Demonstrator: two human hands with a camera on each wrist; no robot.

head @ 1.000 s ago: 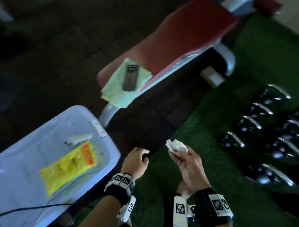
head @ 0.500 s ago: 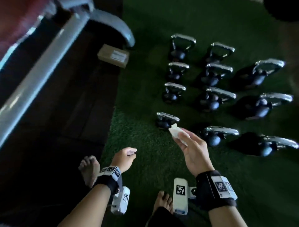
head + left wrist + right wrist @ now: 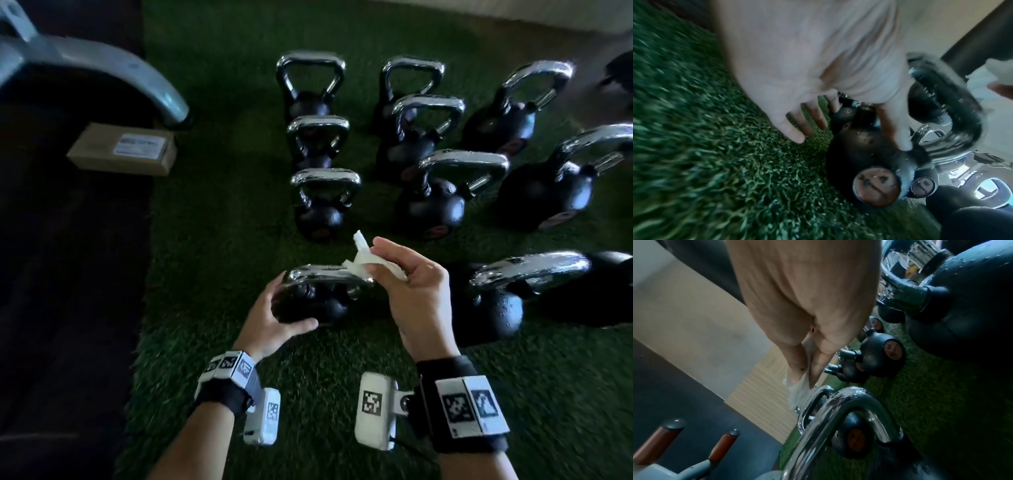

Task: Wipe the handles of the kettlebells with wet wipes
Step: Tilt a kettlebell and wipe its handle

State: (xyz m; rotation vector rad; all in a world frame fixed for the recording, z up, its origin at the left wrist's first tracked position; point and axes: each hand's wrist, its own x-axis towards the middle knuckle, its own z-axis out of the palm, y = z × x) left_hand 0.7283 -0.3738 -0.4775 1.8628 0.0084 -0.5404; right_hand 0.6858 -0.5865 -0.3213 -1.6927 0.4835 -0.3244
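Several black kettlebells with chrome handles stand in rows on green turf (image 3: 212, 212). The nearest small kettlebell (image 3: 322, 308) (image 3: 859, 164) is right in front of me. My left hand (image 3: 277, 315) (image 3: 838, 123) reaches round its black ball with spread, straight fingers, and the thumb touches the ball. My right hand (image 3: 387, 263) (image 3: 807, 369) pinches a crumpled white wet wipe (image 3: 363, 260) (image 3: 797, 394) (image 3: 982, 79) between thumb and fingers. It hangs just above the right end of that kettlebell's handle (image 3: 322, 277) (image 3: 955, 104), and the wipe's lower edge seems to touch the chrome.
A bigger kettlebell (image 3: 496, 308) stands close on the right of my right hand. More kettlebells (image 3: 322, 202) fill the turf beyond. At the left lie a cardboard box (image 3: 123, 149), a grey bench foot (image 3: 102, 75) and dark floor (image 3: 68, 274).
My view has dropped closer to the kettlebells. The left hand went forward and opened round the nearest kettlebell's ball. The right hand carried the wipe down to its handle.
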